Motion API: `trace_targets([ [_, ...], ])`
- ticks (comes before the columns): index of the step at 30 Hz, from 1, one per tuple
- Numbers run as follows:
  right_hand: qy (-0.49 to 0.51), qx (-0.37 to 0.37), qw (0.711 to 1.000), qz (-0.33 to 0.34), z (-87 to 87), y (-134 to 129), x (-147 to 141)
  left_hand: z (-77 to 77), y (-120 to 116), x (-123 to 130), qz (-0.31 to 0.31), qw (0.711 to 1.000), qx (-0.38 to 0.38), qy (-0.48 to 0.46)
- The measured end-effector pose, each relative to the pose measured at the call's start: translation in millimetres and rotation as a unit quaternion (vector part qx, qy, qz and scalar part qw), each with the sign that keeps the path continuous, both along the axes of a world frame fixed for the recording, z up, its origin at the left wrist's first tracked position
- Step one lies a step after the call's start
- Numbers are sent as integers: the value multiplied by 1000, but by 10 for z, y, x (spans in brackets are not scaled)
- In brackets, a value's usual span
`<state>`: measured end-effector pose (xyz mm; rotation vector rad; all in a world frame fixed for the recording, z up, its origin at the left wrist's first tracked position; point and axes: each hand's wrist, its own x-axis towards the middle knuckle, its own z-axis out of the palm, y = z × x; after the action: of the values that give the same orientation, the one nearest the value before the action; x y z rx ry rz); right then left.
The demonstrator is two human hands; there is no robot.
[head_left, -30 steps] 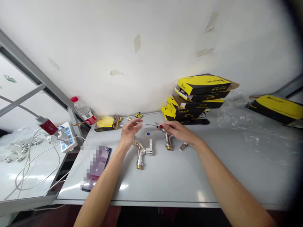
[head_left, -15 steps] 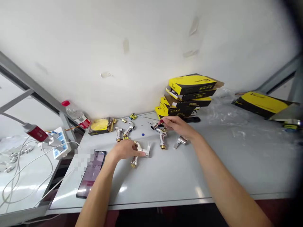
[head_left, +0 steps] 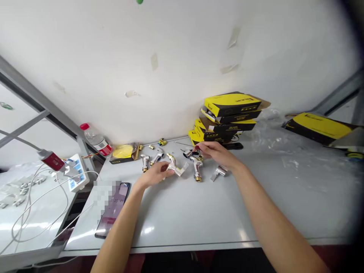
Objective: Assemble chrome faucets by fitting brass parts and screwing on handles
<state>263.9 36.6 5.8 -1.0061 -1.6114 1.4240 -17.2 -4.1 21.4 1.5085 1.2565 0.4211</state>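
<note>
Faucet body [head_left: 178, 169] of chrome and brass lying tilted just ahead of the left hand [head_left: 155, 173], fingers [head_left: 165, 168] curling over its near end, though whether it is lifting clear of the grey table [head_left: 184, 216] is impossible to tell. Right hand [head_left: 216, 152] reaching in from the other side, thumb and fingers pinching a small chrome fitting [head_left: 188, 153] at the fingertips, a tiny red tip [head_left: 196, 147] showing there, too small to identify. Second faucet body [head_left: 196, 169] standing just below the right fingertips, brass foot on the table, with a chrome bracket [head_left: 218, 172] lying just beside the right hand. Two elbow fittings [head_left: 145, 163] [head_left: 156, 157] sitting just ahead of the left fingers — close enough to get knocked by a careless wrist. Handling judgement: pads rather than fingertips' edges probably gripping slick chrome best, with the body steadied low and the small fitting brought squarely to it. Stacked yellow-and-black boxes [head_left: 231, 110] rising well beyond the right hand, and a phone [head_left: 112, 208] lying under the left forearm's side.
</note>
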Motion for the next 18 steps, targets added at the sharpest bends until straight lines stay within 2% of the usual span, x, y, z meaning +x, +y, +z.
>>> trace_targets([
  [4, -4, 0, 1000, -2, 8, -1, 3, -49, 36, 12, 109, 983, -49, -138],
  [7, -12, 0, 1000, -3, 3, 1, 8, -156, 95, 96, 199, 943, -71, -256],
  [10, -36, 2, 999, 5, 6, -3, 11, -262, 158, 179, 264, 910, -58, -315],
  [14, -103, 14, 994, 20, 50, -22, -9, -321, 194, 207, 300, 889, -30, -344],
  [18, -161, 35, 986, 21, 118, -53, -59, -317, 183, 191, 288, 894, -20, -342],
])
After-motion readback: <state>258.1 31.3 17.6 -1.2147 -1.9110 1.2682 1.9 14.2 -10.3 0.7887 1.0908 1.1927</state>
